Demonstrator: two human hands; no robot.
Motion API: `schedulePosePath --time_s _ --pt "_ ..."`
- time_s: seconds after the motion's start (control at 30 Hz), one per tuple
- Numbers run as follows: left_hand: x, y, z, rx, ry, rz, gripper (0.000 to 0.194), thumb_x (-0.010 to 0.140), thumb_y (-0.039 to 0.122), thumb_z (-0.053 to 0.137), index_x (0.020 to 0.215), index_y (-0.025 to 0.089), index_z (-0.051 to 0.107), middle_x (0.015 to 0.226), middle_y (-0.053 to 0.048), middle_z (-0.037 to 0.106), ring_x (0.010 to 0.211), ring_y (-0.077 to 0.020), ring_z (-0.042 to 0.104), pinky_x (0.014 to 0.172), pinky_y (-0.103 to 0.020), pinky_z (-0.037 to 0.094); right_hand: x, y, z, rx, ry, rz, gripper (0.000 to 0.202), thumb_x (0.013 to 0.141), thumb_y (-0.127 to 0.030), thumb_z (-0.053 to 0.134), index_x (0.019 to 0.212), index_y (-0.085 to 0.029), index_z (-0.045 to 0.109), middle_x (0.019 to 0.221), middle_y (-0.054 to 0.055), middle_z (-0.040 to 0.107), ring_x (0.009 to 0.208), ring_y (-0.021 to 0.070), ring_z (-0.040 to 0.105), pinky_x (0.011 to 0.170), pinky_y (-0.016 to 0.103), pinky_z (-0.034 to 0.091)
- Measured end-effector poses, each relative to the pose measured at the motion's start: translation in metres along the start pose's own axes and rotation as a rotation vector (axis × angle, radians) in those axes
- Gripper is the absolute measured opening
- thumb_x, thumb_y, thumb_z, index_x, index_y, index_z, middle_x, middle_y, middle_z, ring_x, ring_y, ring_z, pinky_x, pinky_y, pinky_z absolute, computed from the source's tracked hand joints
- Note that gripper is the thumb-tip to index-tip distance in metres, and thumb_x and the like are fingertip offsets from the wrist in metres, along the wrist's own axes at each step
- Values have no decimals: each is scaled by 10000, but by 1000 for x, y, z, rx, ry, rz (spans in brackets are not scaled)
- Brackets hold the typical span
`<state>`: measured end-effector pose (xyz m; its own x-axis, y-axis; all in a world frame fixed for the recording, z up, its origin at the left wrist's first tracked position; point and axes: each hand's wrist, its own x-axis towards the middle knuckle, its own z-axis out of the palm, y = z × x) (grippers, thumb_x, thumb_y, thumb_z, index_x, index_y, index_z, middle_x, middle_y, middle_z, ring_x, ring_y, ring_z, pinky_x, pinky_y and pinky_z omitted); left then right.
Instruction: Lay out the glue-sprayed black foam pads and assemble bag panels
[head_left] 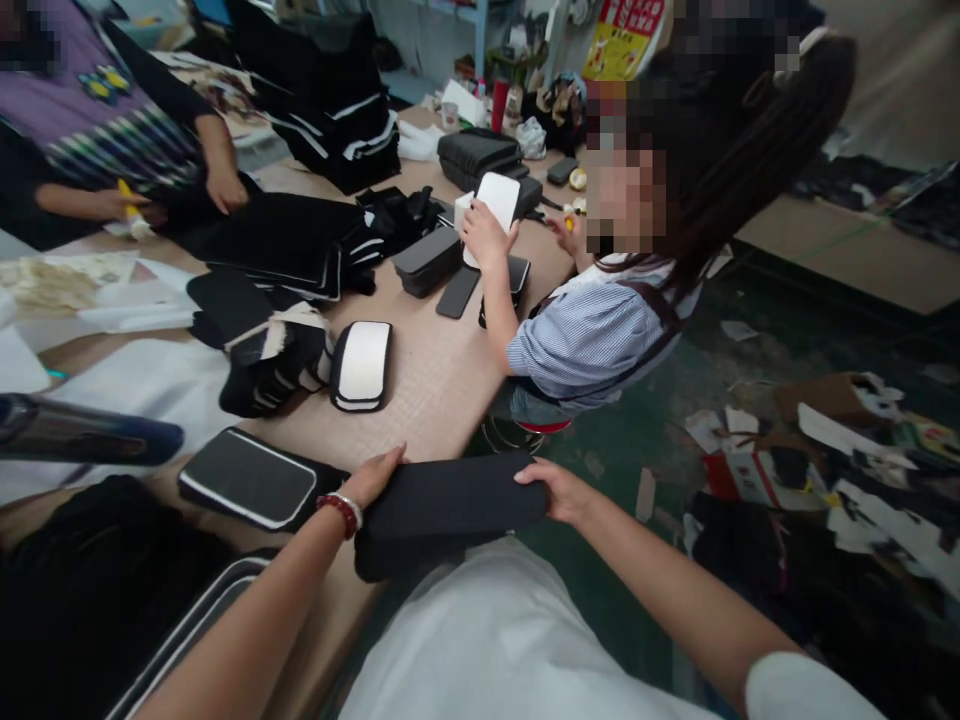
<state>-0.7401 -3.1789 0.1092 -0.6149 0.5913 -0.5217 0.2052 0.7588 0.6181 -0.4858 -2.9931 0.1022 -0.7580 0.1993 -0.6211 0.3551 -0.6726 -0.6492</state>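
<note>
A long black fabric piece [457, 500], rounded at its corners and apparently folded or layered, lies across the table edge in front of my body. My right hand [556, 488] grips its right end, thumb on top and the other fingers mostly hidden beneath. At the left end, my left hand [379, 478] holds the upper edge, its fingers partly hidden. Close to my left wrist lies a black panel [251, 478] with white edging. Farther up the table sits a small stack of black pieces with a white rounded pad [365, 362] on top.
A co-worker on the right holds a white pad [496, 205]; another person works at the far left. Tall black stacks [330, 110], a dark bottle [90, 430] and a black heap [97, 590] occupy the table [420, 395]. Scraps and boxes [750, 475] litter the floor.
</note>
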Motion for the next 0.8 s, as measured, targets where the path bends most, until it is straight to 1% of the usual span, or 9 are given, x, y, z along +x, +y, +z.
schedulePosePath --time_s 0.1,0.17,0.2,0.27,0.37,0.5,0.67,0.73,0.8 --pt "-48 3 -32 -9 431 9 533 809 573 339 978 158 627 962 -102 675 910 -242 611 844 -364 448 -1 -28 25 -22 10 -121 379 629 -252 598 998 -163 615 861 80 704 792 253 654 676 361 522" --pt "-83 7 -40 -12 688 -8 458 812 533 395 991 166 602 966 -103 654 904 -245 598 844 -386 442 -5 -44 48 -43 10 -236 460 642 -229 608 1099 -209 567 981 59 681 912 251 628 766 367 509" --pt "-98 10 -40 -81 708 -7 428 809 521 423 977 169 600 955 -100 651 888 -240 599 827 -383 452 -6 -50 62 -86 13 -322 515 648 -220 617 1156 -232 531 1061 50 654 991 250 598 838 378 488" --pt "-117 17 -33 -394 566 33 401 793 503 490 997 173 595 980 -96 650 899 -225 609 794 -355 477 -5 -60 94 -273 39 -547 606 668 -211 622 1249 -256 456 1212 41 572 1137 251 511 984 410 403" --pt "-119 25 -30 -1001 380 112 481 789 504 521 1176 220 518 1175 -92 599 1026 -215 592 822 -350 497 -1 -61 147 -717 57 -922 697 692 -184 583 1346 -252 348 1359 48 439 1256 258 393 1087 446 286" --pt "-112 12 -58 -1475 384 128 523 807 539 476 1219 219 510 1152 -87 627 999 -229 617 827 -388 518 14 -35 202 -1227 -230 -1285 797 679 -174 572 1401 -286 255 1497 51 215 1335 311 253 1087 505 247" --pt "-107 -41 -104 -1554 435 85 633 786 603 450 1201 134 538 1059 -135 669 960 -268 635 836 -424 521 58 7 243 -1554 -494 -1468 762 790 -161 466 1446 -254 88 1505 21 220 1383 279 113 1103 530 153" --pt "-101 -67 -120 -1374 562 59 685 804 644 353 1206 119 530 1093 -157 653 978 -271 630 838 -430 518 84 20 257 -1622 -556 -1459 675 863 -136 371 1447 -251 51 1499 3 233 1391 224 94 1120 506 108" --pt "-100 -94 -134 -1029 753 -89 691 819 627 327 1210 89 516 1127 -189 630 1012 -274 618 858 -432 505 112 31 268 -1686 -657 -1403 610 905 -117 293 1444 -258 45 1502 -2 217 1393 191 78 1123 498 89"
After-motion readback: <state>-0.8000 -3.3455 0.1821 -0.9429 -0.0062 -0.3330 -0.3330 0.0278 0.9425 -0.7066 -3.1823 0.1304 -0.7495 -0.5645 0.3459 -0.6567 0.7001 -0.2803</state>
